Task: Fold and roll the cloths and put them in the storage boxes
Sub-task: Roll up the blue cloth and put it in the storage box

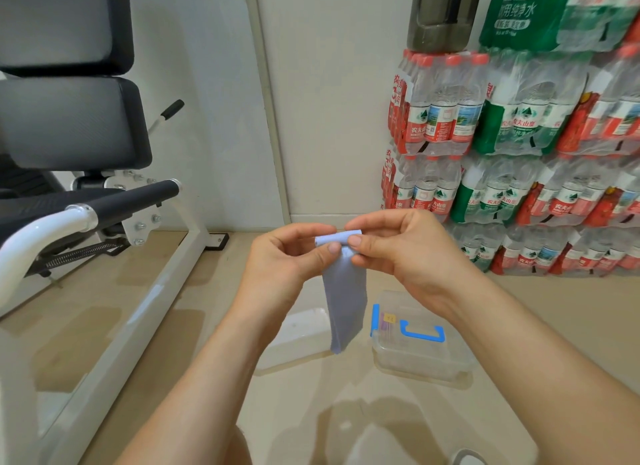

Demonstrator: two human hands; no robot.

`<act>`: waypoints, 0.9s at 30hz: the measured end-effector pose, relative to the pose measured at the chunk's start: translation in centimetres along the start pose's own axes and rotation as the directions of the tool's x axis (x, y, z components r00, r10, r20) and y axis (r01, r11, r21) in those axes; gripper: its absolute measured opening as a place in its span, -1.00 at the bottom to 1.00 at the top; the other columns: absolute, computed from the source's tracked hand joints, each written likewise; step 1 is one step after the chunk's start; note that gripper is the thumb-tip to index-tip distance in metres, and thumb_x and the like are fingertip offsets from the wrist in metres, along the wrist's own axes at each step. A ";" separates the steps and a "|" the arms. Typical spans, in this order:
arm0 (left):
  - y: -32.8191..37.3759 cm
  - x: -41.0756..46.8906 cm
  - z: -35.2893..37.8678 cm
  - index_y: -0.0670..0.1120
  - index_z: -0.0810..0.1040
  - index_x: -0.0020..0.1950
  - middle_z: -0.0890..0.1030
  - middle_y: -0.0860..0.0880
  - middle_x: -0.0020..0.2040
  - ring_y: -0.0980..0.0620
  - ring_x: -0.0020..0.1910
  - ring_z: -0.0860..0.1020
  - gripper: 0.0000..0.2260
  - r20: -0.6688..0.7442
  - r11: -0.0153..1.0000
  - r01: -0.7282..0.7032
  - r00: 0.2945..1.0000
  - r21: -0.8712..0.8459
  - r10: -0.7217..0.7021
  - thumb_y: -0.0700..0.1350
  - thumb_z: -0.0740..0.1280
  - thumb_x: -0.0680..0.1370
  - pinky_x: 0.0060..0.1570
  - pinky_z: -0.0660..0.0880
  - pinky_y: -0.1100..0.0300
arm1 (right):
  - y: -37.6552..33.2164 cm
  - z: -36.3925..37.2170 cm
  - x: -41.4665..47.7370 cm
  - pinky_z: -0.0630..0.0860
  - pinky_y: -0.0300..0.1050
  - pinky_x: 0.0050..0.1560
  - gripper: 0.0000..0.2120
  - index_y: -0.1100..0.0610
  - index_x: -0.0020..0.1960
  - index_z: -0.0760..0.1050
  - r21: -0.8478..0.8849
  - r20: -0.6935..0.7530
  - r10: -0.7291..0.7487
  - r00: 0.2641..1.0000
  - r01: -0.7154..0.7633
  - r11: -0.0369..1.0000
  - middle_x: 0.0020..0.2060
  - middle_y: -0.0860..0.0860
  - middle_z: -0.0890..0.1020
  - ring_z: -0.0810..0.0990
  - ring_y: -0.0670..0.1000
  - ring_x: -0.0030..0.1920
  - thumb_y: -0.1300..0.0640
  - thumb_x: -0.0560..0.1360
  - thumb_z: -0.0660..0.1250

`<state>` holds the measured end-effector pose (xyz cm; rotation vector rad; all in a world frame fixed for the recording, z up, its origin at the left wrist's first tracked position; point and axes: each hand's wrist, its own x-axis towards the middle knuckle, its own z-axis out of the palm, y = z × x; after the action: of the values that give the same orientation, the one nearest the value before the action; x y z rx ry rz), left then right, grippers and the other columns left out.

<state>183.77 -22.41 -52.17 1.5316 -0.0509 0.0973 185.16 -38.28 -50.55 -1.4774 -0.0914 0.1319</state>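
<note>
A narrow pale blue cloth (344,301) hangs in the air at the middle of the view, its top end wound into a small roll. My left hand (289,256) pinches the roll's left end between thumb and fingers. My right hand (398,246) grips its right end the same way. The loose tail of the cloth dangles straight down. On the floor below stands a clear plastic storage box (415,357) with a blue handle and blue latch on its lid. Left of it lies a second clear flat piece (294,340), either a lid or a box, partly behind the cloth.
A white-framed exercise machine (166,274) with black pads fills the left side. Stacked packs of bottled water (519,159) line the wall at the right. The floor is beige tile. A small grey object (469,457) shows at the bottom edge.
</note>
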 end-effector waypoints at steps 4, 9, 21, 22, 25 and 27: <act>0.2 -0.1 0.1 -0.22 0.67 -0.02 0.71 -0.17 -0.10 -0.13 -0.07 0.68 -0.83 0.016 0.999 0.036 0.999 -0.035 -0.035 -0.16 0.41 0.46 0.00 0.61 0.00 | -0.1 -0.1 0.0 0.62 -0.23 -0.21 -0.87 0.22 -0.13 0.61 0.001 -0.002 0.008 1.000 -0.008 1.000 -0.07 0.32 0.65 0.64 0.05 -0.16 0.41 0.42 0.39; 0.1 0.1 0.2 -0.21 0.67 -0.08 0.71 -0.17 -0.17 -0.09 -0.16 0.68 -0.91 -0.070 0.999 0.018 0.997 -0.029 -0.020 -0.27 0.43 0.44 -0.12 0.63 0.12 | -0.1 -0.3 0.1 0.56 -0.24 -0.30 -0.93 0.21 -0.08 0.62 -0.033 0.020 0.071 0.997 -0.070 0.997 -0.17 0.13 0.67 0.65 -0.03 -0.23 0.31 0.46 0.39; -0.3 0.2 0.3 -0.17 0.65 -0.03 0.71 -0.07 -0.18 0.03 -0.22 0.68 -0.91 -0.096 0.994 -0.016 0.995 0.104 0.026 -0.27 0.40 0.48 -0.24 0.60 0.27 | 0.5 -0.1 0.2 0.52 -0.28 -0.39 -0.89 0.10 -0.15 0.62 -0.138 -0.048 0.037 0.998 -0.044 0.989 -0.28 0.04 0.68 0.61 -0.09 -0.34 0.29 0.45 0.42; -0.3 0.2 0.4 -0.16 0.65 -0.03 0.71 -0.05 -0.19 0.04 -0.22 0.68 -0.91 -0.095 0.992 -0.024 0.995 0.127 0.036 -0.27 0.39 0.49 -0.25 0.59 0.28 | 0.7 0.0 0.2 0.52 -0.29 -0.39 -0.91 0.11 -0.11 0.63 -0.143 -0.062 0.025 0.998 -0.034 0.989 -0.24 0.05 0.69 0.61 -0.08 -0.31 0.28 0.46 0.41; -0.5 0.2 0.8 -0.11 0.65 -0.07 0.70 0.01 -0.22 0.08 -0.25 0.68 -0.87 -0.084 0.983 -0.052 0.994 0.176 0.067 -0.29 0.34 0.53 -0.27 0.58 0.30 | 1.7 0.8 0.6 0.55 -0.28 -0.36 -0.82 0.17 0.10 0.62 -0.221 -0.146 -0.028 0.989 -0.005 0.975 -0.08 0.07 0.69 0.63 -0.08 -0.21 0.23 0.51 0.36; -0.7 0.2 1.0 -0.11 0.65 -0.07 0.70 0.01 -0.23 0.07 -0.24 0.67 -0.85 -0.094 0.977 -0.060 0.992 0.205 0.080 -0.29 0.32 0.54 -0.25 0.60 0.28 | 2.5 1.5 0.8 0.63 -0.14 -0.22 -0.76 0.16 0.19 0.59 -0.356 -0.209 -0.117 0.971 0.036 0.934 -0.01 0.03 0.68 0.66 -0.03 -0.17 0.20 0.54 0.31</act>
<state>184.08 -23.47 -52.78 1.7261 -0.0141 0.2428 185.62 -36.51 -52.93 -1.8327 0.0151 -0.1256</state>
